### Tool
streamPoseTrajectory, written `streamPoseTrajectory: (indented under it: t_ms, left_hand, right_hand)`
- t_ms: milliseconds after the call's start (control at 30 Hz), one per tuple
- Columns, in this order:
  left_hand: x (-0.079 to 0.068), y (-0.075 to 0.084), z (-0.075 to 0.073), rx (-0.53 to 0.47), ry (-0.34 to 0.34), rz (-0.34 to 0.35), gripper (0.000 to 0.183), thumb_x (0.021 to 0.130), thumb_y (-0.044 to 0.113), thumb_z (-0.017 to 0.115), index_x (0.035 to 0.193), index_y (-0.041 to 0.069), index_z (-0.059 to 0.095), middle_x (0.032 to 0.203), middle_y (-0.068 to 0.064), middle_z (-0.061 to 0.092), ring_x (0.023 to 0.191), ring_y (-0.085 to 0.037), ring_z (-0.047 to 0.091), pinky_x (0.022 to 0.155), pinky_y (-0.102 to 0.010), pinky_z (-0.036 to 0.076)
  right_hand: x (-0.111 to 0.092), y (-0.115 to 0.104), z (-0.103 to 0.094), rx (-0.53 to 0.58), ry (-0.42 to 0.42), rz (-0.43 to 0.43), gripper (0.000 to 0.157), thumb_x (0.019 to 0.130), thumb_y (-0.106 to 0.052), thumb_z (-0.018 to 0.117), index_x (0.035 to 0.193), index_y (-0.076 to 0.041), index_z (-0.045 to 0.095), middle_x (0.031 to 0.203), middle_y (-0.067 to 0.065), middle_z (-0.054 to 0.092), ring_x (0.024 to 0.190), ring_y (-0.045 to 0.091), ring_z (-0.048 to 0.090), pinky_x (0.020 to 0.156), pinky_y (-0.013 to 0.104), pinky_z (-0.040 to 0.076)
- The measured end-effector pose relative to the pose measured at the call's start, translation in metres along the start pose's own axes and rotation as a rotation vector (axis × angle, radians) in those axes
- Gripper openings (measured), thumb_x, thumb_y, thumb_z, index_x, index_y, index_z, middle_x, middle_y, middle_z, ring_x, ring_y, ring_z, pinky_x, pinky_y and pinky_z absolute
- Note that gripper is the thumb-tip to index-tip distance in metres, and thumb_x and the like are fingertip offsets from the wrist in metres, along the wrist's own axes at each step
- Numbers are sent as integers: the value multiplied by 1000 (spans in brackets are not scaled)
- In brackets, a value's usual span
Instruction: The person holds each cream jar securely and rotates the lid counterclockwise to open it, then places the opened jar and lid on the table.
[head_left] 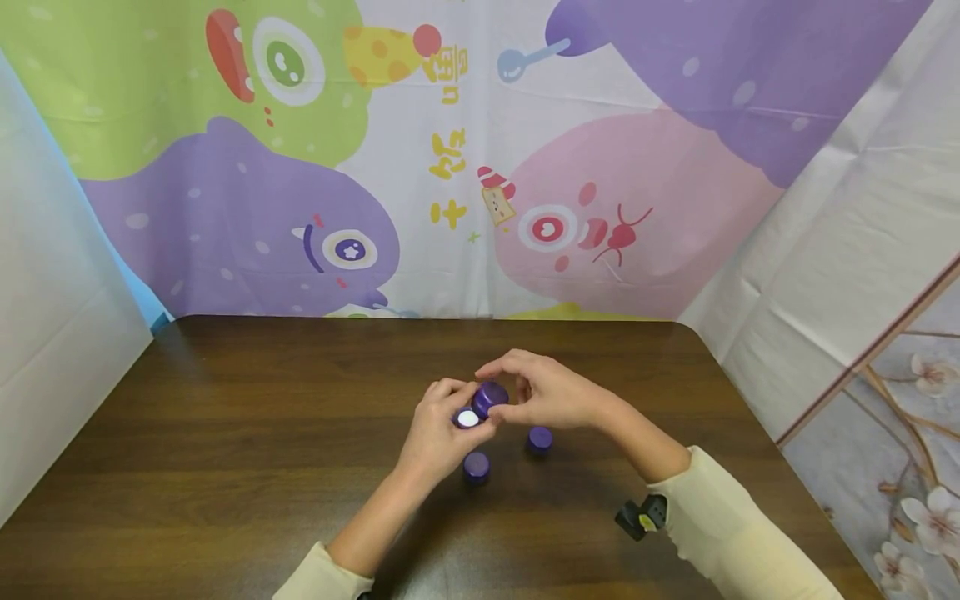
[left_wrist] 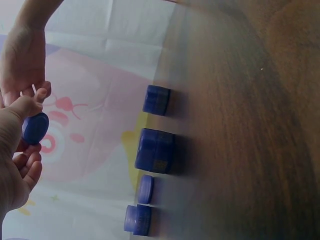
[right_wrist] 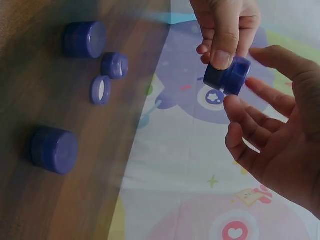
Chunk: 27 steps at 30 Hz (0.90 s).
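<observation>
In the head view my left hand (head_left: 438,425) pinches a small purple jar (head_left: 490,400) above the table. Its thumb lies across the jar (right_wrist: 220,76) in the right wrist view. My right hand (head_left: 551,392) is beside that jar, its spread fingers (right_wrist: 272,97) curving around one end. Whether their tips touch it is hard to tell. A round purple lid with a white inside (head_left: 468,418) lies upturned on the table under the hands. Beside it stands a smaller uncovered jar (right_wrist: 115,65), seen in both wrist views. The left wrist view shows the held jar's round end (left_wrist: 35,128).
Two more purple jars stand capped on the brown table (head_left: 262,450), one nearer me (head_left: 476,468) and one to the right (head_left: 540,440). A cartoon-printed curtain (head_left: 435,250) hangs along the table's far edge. A black device (head_left: 641,517) sits at my right cuff.
</observation>
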<state>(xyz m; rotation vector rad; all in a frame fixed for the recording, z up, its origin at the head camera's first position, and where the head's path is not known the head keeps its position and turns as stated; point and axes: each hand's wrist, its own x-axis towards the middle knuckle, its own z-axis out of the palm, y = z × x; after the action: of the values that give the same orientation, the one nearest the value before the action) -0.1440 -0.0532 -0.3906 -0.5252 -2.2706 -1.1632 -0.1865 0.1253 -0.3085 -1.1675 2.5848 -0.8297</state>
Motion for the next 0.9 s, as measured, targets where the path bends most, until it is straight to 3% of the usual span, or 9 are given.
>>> streamPoseTrajectory:
  t_ms: [167, 367, 567, 767, 900]
  left_hand:
    - [0, 0, 0, -8, -4, -9, 35, 69, 16, 80, 100, 3, 71, 92, -5, 64, 86, -18, 54, 70, -28, 50]
    - [-1, 0, 1, -14, 7, -7, 39, 68, 16, 81, 101, -2, 70, 91, -6, 64, 86, -18, 54, 69, -27, 49]
    - [-1, 1, 0, -12, -9, -27, 39, 66, 13, 82, 102, 2, 70, 93, -6, 63, 88, -18, 54, 73, -29, 49]
    - [0, 0, 1, -2, -7, -19, 34, 68, 16, 81, 98, 4, 71, 92, -5, 64, 86, -18, 54, 71, -29, 50]
    - [0, 2, 0, -1, -11, -25, 36, 68, 16, 81, 100, 3, 71, 92, -5, 64, 85, -18, 54, 71, -29, 49]
  right_hand:
    - [0, -1, 1, -23, 11, 28, 38, 83, -23, 71, 118, -10, 61, 101, 1, 63, 70, 6, 50, 61, 20, 45]
    - [0, 0, 1, -11, -10, -21, 40, 80, -15, 72, 118, -12, 61, 98, 1, 58, 70, 11, 53, 60, 21, 47]
    - [-1, 0, 1, -7, 2, 6, 51, 79, -28, 75, 123, -11, 57, 107, 0, 59, 71, 12, 53, 61, 21, 47]
    - [0, 1, 1, -8, 8, 13, 37, 82, -22, 72, 115, -12, 62, 98, -1, 62, 68, 8, 50, 60, 20, 45]
    - [0, 2, 1, -13, -4, -22, 40, 80, -18, 73, 117, -13, 62, 96, 1, 59, 68, 12, 52, 59, 21, 46]
